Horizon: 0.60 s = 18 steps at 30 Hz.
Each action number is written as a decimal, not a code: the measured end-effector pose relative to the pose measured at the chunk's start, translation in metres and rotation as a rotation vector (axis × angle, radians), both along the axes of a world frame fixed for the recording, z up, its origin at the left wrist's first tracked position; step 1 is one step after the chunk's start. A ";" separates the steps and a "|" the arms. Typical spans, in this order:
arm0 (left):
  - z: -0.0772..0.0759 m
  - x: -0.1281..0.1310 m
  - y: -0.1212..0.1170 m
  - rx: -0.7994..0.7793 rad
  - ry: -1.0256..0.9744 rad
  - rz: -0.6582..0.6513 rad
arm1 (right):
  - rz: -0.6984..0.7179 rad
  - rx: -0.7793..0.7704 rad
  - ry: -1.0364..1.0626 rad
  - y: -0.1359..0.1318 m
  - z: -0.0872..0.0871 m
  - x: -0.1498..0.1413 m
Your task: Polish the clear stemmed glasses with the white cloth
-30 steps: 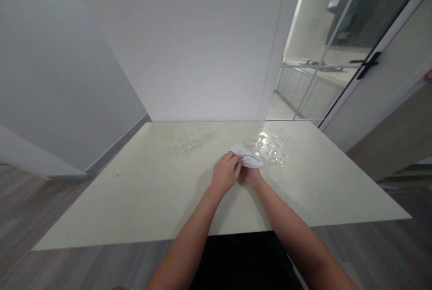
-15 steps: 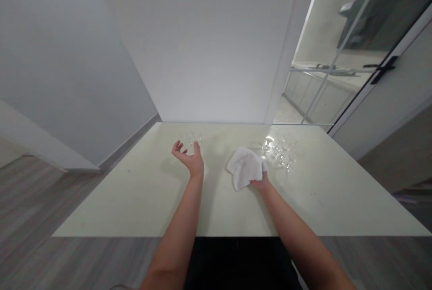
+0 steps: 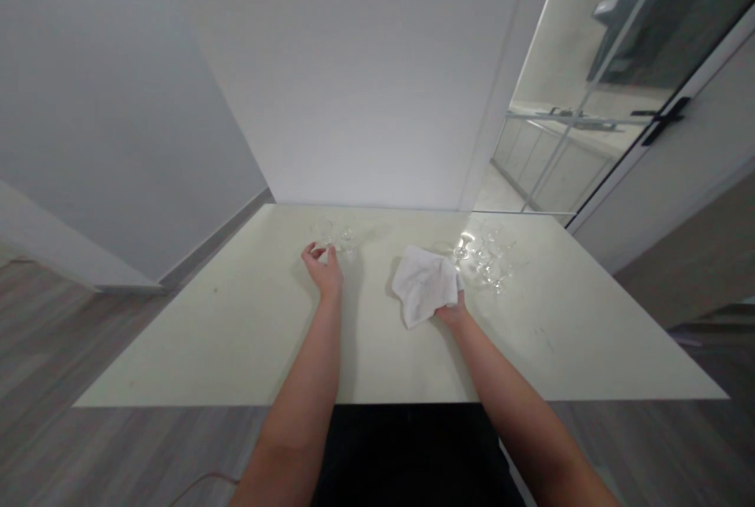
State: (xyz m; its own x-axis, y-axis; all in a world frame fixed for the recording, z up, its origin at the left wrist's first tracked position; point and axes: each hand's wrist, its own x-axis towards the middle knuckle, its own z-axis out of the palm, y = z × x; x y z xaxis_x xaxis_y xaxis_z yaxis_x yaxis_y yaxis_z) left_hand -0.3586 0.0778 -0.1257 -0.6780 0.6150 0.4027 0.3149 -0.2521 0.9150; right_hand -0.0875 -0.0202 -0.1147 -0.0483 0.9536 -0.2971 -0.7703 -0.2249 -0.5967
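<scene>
Holding a white cloth (image 3: 421, 283) with the right hand (image 3: 453, 310), fingers closed on its border and partly hidden, over the middle of the table (image 3: 224, 350). Pointing one loose corner toward the table's near edge, slightly leftward; cannot tell a long axis, because of folds. Having the left hand (image 3: 323, 265) half curled, with a gap between thumb and fingers, toward the table's far left corner; cannot tell about any grip on the clear glassware (image 3: 345, 236) there.
</scene>
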 end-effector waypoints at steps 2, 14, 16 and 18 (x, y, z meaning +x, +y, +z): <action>0.002 0.002 -0.002 0.033 0.026 0.019 | -0.004 -0.002 0.002 0.000 -0.003 0.000; 0.011 0.013 -0.010 0.007 0.006 -0.053 | -0.067 0.112 -0.109 0.004 -0.012 0.000; 0.020 0.019 -0.021 0.103 0.066 -0.082 | -0.041 0.158 -0.136 0.004 -0.015 0.003; 0.027 0.029 -0.035 0.151 0.195 -0.190 | -0.001 0.187 -0.157 0.004 -0.017 0.004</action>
State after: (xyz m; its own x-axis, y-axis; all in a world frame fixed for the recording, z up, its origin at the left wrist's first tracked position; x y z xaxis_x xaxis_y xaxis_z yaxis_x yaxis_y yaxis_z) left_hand -0.3299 0.0433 -0.0983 -0.4577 0.6467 0.6102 0.4154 -0.4513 0.7898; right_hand -0.0830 -0.0163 -0.1314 -0.0148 0.9928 -0.1192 -0.6648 -0.0988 -0.7405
